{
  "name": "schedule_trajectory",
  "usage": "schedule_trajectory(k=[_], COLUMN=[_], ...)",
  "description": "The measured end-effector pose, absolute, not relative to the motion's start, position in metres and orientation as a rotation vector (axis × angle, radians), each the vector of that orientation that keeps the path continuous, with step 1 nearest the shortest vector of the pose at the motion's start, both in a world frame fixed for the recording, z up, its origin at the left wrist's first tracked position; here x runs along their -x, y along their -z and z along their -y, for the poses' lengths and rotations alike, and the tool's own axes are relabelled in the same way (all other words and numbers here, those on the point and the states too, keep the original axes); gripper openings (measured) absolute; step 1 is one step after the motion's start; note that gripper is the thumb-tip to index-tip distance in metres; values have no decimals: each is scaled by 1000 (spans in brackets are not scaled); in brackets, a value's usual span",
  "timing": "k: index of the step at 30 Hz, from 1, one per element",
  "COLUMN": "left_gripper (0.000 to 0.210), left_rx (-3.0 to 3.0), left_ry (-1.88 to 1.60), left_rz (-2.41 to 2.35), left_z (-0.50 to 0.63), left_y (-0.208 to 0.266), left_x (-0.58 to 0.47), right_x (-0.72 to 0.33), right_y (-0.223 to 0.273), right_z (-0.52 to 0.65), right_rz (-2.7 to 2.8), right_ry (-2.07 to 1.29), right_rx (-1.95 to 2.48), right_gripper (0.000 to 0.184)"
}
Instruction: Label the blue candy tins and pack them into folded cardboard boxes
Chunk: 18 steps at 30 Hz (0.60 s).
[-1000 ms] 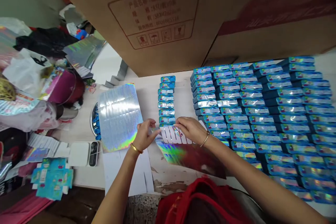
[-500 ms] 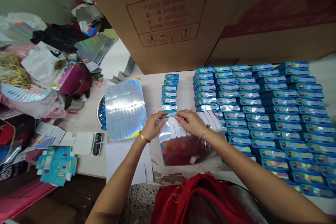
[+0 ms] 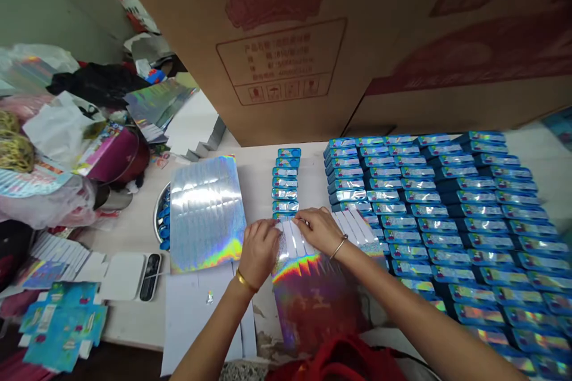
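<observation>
Both hands meet at the upper edge of a shiny sheet [image 3: 313, 303], which lies on the near part of the worktop [image 3: 308, 178], its lower end reaching the red cloth at the person's front. White strips show along its upper part, some hidden under the right hand [image 3: 318, 229]. That hand's fingers are narrow at the sheet's top edge, thumb near forefinger; whether they pinch anything cannot be told. The left hand [image 3: 259, 255] is at the sheet's upper left corner, its fingers bent close together, and what they grip is hidden.

Just beyond the fingertips, a single row of blue boxes [image 3: 285, 183] runs away from the person, the nearest partly covered by the hands. To the right, packed rows of similar boxes [image 3: 429, 223] crowd up to the sheet, and the right forearm passes in front of some. A big carton [image 3: 286, 122] walls off the far side.

Left of the row lies a second shiny sheet [image 3: 206, 208], overlapping a bowl [image 3: 158, 214] of blue pieces and white paper [image 3: 190, 321], which the left forearm crosses. Farther left are a white device [image 3: 123, 275], a flattened box [image 3: 65, 324], paper strips [image 3: 56, 253], and a purple bucket [image 3: 114, 155] among plastic bags [image 3: 58, 128].
</observation>
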<state>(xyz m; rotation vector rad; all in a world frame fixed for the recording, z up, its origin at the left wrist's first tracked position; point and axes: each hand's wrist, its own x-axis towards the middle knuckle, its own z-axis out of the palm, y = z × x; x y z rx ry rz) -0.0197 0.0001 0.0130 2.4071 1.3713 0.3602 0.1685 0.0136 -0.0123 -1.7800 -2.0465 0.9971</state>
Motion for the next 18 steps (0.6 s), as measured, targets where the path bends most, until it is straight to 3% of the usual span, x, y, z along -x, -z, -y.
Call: schedule_trajectory(k=[6, 13, 18], left_gripper=[11, 26, 30], left_rx=[-1999, -967, -813], left_ry=[-573, -1076, -1084], left_rz=[-1406, -1529, -1471], left_z=[-1, -59, -89], left_y=[-34, -15, 18], left_x=[23, -14, -37], right_x=[-169, -168, -164], right_y=[36, 31, 36], right_z=[-21, -29, -56], right_rz=[2121, 1215, 886], right_ry=[-859, -1222, -1277], right_rx=[1765, 1384, 1443], right_gripper=[27, 61, 37])
